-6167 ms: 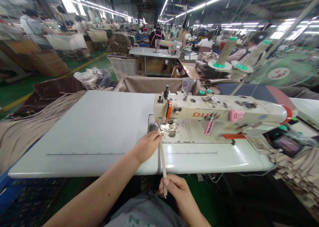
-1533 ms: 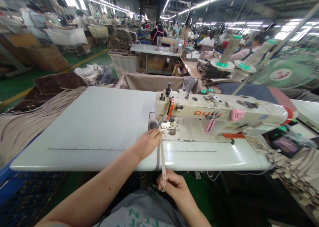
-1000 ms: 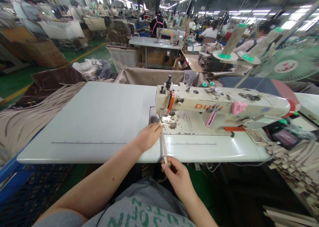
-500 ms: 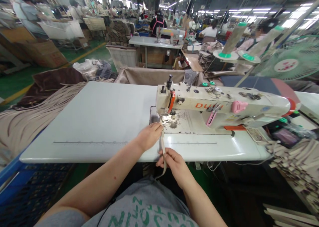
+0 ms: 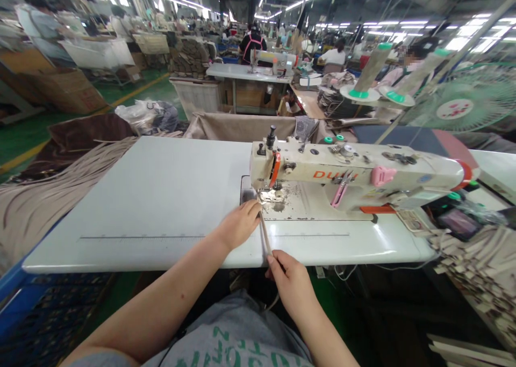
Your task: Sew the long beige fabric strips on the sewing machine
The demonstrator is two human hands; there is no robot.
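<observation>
The right hand (image 5: 292, 281) pinches a narrow beige strip (image 5: 265, 235) running forward to the left hand (image 5: 238, 226), whose fingertips touch it, grip unclear, just before the scuffed sewing machine (image 5: 358, 168) on the glossy counter (image 5: 169, 195).

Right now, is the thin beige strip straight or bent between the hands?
Straight: the thin beige strip runs unbent from left hand to right hand.

Green fan (image 5: 454, 109) off to my right, red marks on its white center. Straight ahead of me there's someone in a dark top (image 5: 253, 44) with pink straps, just past another sewing machine (image 5: 278, 62) on its own table (image 5: 237, 73). Over on my left I've got a crumpled plastic bag (image 5: 137, 113), a cardboard box (image 5: 74, 92) and a blue crate (image 5: 16, 302) down low.
</observation>
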